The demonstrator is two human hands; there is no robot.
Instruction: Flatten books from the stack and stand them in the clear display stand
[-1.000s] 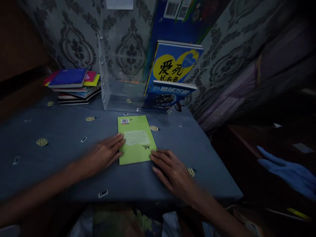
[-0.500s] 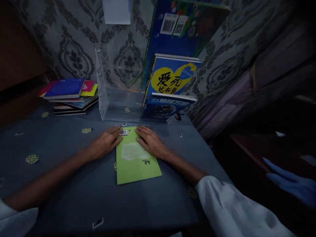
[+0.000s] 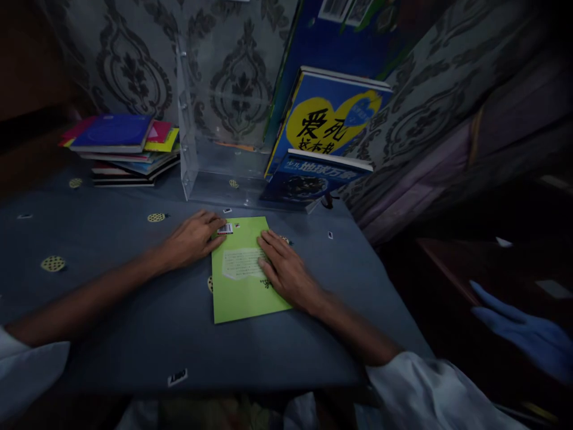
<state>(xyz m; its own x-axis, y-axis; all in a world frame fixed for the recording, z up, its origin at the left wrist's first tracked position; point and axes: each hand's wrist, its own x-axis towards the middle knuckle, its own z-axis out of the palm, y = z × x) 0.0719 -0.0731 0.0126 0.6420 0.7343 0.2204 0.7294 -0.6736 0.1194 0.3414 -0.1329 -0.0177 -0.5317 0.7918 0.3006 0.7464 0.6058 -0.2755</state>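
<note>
A thin green book (image 3: 242, 298) lies flat on the cloth-covered table, with a barcode and a pale text panel facing up. My left hand (image 3: 194, 239) rests at its upper left edge, fingers stretched out and touching the cover near the barcode. On the right side of the cover lies my right hand (image 3: 289, 272), palm down with fingers extended, hiding part of the text and the small print below it. Neither hand grips the book.
Behind the book stands a clear acrylic rack (image 3: 210, 185) holding upright books, among them a blue one with a yellow heart (image 3: 324, 119). A stack of books (image 3: 120, 149) sits at the back left. A blue glove-like shape (image 3: 523, 328) is at the far right, beyond the table (image 3: 111, 346).
My right hand has slid down and to the right along the green book, uncovering its upper right corner. The left hand stays at the left edge. The view has tilted down slightly.
</note>
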